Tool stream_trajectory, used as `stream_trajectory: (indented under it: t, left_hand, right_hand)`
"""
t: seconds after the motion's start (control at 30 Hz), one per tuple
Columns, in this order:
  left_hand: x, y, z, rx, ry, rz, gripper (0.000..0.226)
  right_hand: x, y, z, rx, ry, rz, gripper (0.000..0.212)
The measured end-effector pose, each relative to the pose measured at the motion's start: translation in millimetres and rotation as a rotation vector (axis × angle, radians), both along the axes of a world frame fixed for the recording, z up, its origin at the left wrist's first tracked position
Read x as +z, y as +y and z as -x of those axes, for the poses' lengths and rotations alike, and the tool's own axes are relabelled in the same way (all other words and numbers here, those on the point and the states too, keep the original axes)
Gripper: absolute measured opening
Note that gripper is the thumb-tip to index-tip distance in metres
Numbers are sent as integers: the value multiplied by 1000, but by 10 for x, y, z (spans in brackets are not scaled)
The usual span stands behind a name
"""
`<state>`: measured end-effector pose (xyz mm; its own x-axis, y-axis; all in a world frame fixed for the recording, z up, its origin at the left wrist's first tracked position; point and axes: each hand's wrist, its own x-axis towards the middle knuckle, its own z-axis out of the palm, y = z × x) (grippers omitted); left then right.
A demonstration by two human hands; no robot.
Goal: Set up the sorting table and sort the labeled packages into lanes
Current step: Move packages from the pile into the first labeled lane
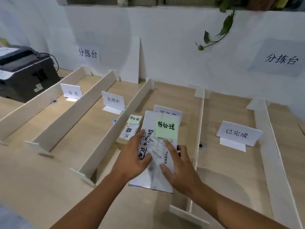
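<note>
Left hand (133, 156) lies flat on left half of white package (149, 119), fingers straight, slightly spread. Right hand (179, 164) rests on right half, fingers spread, index tip just below green note (166, 128) stuck on package. Package lies lengthwise on worktop (49, 179), third lane from left, between left divider (102, 149) and right divider (199, 129), under both hands. Small cardboard box (123, 142) sits just beside package's left edge, near left fingertips. Lane sign (170, 111) partly hidden behind package.

Black printer (24, 71) — trailing vine (221, 28)
</note>
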<state>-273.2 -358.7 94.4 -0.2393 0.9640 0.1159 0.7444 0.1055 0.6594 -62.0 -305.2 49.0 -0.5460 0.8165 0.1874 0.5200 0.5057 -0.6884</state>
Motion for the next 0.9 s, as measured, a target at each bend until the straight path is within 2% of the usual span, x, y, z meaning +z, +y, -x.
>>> stream_trajectory:
  t: [0.13, 0.3, 0.53, 0.63, 0.8, 0.9]
  left_hand:
    - [-342, 579, 308, -45, -18, 75, 82]
    - [-905, 1211, 628, -67, -83, 163, 84]
    - [-1387, 1671, 697, -59, -85, 253, 77]
    - [-1554, 1794, 724, -68, -66, 314, 72]
    - [-1695, 1748, 693, -80, 70, 372, 71]
    - [-1537, 1741, 670, -183, 188, 293, 72]
  right_hand:
    - [-251, 431, 298, -84, -120, 4, 77]
    - [-659, 928, 645, -149, -138, 132, 71]
    - [-1150, 1340, 1006, -248, -181, 203, 68]
    - [-1392, 1348, 1167, -250, -280, 247, 70]
    - [-1475, 1313, 1208, -263, -415, 269, 69]
    - [-1168, 1309, 1066, -274, -414, 234, 67]
